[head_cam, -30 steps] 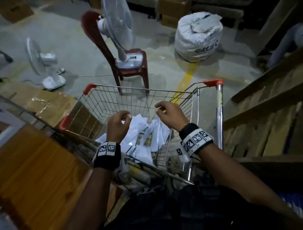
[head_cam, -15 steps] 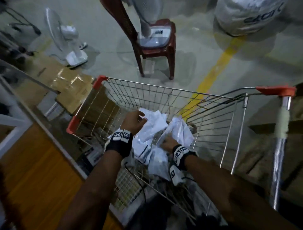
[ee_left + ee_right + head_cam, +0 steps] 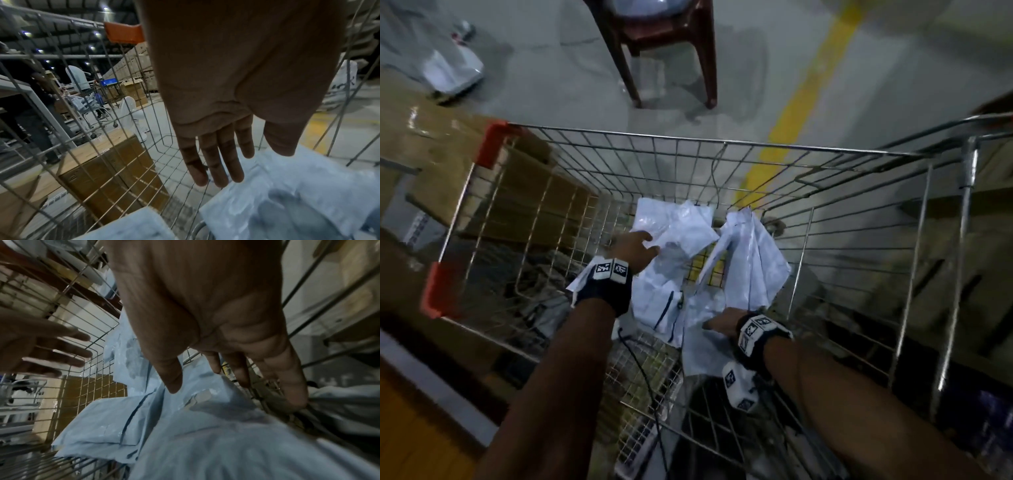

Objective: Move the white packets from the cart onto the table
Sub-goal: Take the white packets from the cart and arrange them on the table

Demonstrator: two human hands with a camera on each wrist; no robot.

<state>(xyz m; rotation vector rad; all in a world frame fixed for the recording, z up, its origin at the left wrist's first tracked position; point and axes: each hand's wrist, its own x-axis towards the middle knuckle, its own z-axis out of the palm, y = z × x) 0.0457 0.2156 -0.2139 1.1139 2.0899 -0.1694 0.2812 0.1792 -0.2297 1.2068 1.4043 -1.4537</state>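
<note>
Several white packets (image 3: 688, 274) lie piled in the middle of the wire cart (image 3: 722, 144). My left hand (image 3: 640, 246) is down inside the cart at the pile's left edge, fingers (image 3: 216, 175) straight and together over a packet (image 3: 308, 186), holding nothing. On the near side of the pile my right hand (image 3: 717, 323) has its fingers (image 3: 294, 386) stretched out and its thumb spread above the packets (image 3: 185, 426), also gripping nothing. The left hand (image 3: 51, 350) shows flat at the left of the right wrist view. The wooden table top (image 3: 410, 431) sits at the lower left.
Cardboard boxes (image 3: 431, 144) press against the cart's left side. A brown plastic chair (image 3: 664, 51) stands beyond the cart. A white fan base (image 3: 452, 72) sits at the far left, a yellow floor line (image 3: 808, 92) runs past, and shelving (image 3: 969, 274) is close on the right.
Both hands have dropped from rim height down into the cart onto the pile. The right hand has come to the pile's near side. My view has tipped over the cart.
</note>
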